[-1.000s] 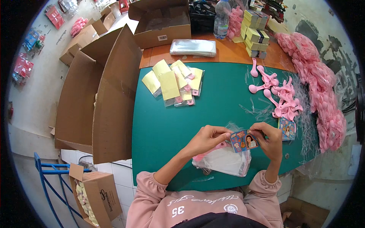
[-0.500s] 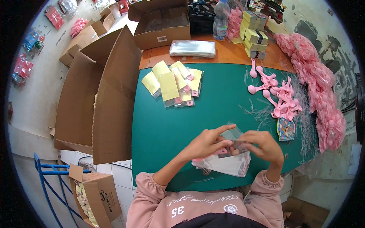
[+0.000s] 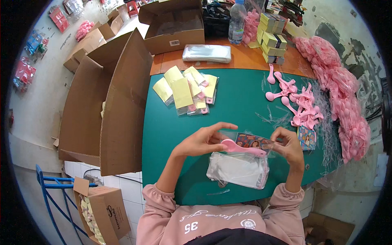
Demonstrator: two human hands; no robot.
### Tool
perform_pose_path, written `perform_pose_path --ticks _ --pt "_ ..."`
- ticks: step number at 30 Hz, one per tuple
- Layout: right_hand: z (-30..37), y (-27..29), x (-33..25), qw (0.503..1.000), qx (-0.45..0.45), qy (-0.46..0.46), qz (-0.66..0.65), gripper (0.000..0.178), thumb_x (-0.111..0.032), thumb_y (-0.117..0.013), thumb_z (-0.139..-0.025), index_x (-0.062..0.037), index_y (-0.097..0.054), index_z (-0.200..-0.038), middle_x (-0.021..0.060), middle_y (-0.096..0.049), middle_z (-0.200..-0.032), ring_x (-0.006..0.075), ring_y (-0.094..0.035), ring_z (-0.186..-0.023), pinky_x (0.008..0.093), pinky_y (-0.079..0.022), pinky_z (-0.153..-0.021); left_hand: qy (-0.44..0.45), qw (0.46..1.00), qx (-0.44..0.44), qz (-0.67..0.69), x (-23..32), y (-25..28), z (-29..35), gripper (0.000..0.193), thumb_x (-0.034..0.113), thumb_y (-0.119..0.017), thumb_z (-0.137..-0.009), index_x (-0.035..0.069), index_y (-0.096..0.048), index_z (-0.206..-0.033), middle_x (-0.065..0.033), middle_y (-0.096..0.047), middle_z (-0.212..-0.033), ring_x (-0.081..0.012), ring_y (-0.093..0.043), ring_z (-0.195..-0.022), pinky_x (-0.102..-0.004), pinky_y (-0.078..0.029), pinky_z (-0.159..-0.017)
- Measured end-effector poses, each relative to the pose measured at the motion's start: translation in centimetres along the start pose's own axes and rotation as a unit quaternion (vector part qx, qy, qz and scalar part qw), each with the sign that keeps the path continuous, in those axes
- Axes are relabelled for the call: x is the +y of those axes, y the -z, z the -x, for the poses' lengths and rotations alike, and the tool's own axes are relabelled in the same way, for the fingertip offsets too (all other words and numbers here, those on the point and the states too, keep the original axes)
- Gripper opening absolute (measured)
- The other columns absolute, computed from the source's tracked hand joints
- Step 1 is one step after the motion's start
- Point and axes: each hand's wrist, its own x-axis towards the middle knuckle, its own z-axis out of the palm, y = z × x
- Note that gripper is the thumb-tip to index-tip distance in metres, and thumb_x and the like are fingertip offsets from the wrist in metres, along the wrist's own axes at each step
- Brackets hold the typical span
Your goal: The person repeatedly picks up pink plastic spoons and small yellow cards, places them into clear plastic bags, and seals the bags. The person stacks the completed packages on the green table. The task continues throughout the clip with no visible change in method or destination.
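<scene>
My left hand (image 3: pixel 201 141) pinches a clear plastic bag (image 3: pixel 229 134) at its left end, the thumb by the bowl of a pink plastic spoon (image 3: pixel 249 150). My right hand (image 3: pixel 288 146) grips the right end of a colourful printed card (image 3: pixel 253 141). Card and spoon lie side by side along the bag; I cannot tell whether both are fully inside it. Just below rests a stack of clear plastic bags (image 3: pixel 239 170) on the green table top (image 3: pixel 179 163). Near my right hand are a small stack of printed cards (image 3: pixel 306 139) and a pile of pink spoons (image 3: pixel 304 108).
Filled packets with pale yellow backs (image 3: pixel 181 93) lie at the far left of the table. Behind them sits a bundle of clear bags (image 3: pixel 206 53). A large open carton (image 3: pixel 122 102) stands left, a water bottle (image 3: pixel 237 24) and card bundles (image 3: pixel 274 39) at the back, bagged spoons (image 3: pixel 347 102) right.
My hands have moved apart, the left one to the left. The card, now with its printed side showing, and the spoon are stretched out between them; before, the fingers mostly covered them.
</scene>
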Motion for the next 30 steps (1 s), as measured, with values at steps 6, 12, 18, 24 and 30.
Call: perform_pose_path --ticks 6,12,18,24,30 --pt "0.3 -0.1 0.6 0.996 -0.021 -0.091 -0.003 0.013 -0.004 -0.07 -0.069 0.0007 -0.061 -0.077 -0.0002 -0.057 -0.064 0.0045 -0.052 -0.061 0.0194 -0.041 -0.052 0.088 0.995 -0.019 0.053 1.1 -0.5 0.0 0.055 0.009 -0.062 -0.08 0.006 -0.035 -0.128 -0.0122 -0.062 -0.096 -0.0106 -0.059 -0.084 -0.0237 -0.048 -0.069" --pt "-0.2 -0.7 2.2 0.995 0.067 0.025 0.076 0.013 -0.006 -0.068 -0.071 0.0005 -0.06 -0.079 0.0026 -0.06 -0.069 0.0055 -0.053 -0.061 0.0195 -0.041 -0.054 0.085 0.987 0.111 -0.077 -1.4 -1.9 -1.2 0.054 0.017 -0.058 -0.084 0.006 -0.031 -0.13 -0.0147 -0.061 -0.097 -0.0144 -0.06 -0.086 -0.0251 -0.05 -0.065" --pt "-1.1 -2.5 0.1 0.967 -0.05 0.086 0.233 0.033 -0.013 -0.067 -0.071 -0.0045 -0.06 -0.102 0.0103 -0.06 -0.099 0.0217 -0.059 -0.087 0.0303 -0.047 -0.073 0.148 0.933 0.154 0.289 -2.3 -4.6 -1.6 0.057 0.02 -0.04 -0.094 0.01 -0.003 -0.137 -0.0188 -0.055 -0.104 -0.0228 -0.058 -0.094 -0.0345 -0.05 -0.077" --pt "-3.2 -3.2 3.7 0.877 -0.033 0.186 0.441 0.031 -0.019 -0.056 -0.081 -0.007 -0.056 -0.11 0.0129 -0.049 -0.121 0.0298 -0.045 -0.113 0.0378 -0.036 -0.092 0.161 0.961 0.145 0.174 -2.8 -4.9 -1.1 0.06 0.009 -0.044 -0.09 0.009 -0.006 -0.137 -0.0179 -0.058 -0.099 -0.0209 -0.059 -0.092 -0.0332 -0.053 -0.076" --pt "-2.8 -4.8 4.2 0.805 0.044 0.207 0.554 0.035 -0.018 -0.057 -0.079 -0.0083 -0.054 -0.112 0.0124 -0.045 -0.125 0.029 -0.041 -0.116 0.0402 -0.033 -0.094 0.142 0.978 0.132 0.072 -2.7 -4.9 -0.2 0.054 0.004 -0.046 -0.087 0.009 -0.02 -0.134 -0.0174 -0.061 -0.096 -0.0216 -0.06 -0.093 -0.0317 -0.053 -0.074"
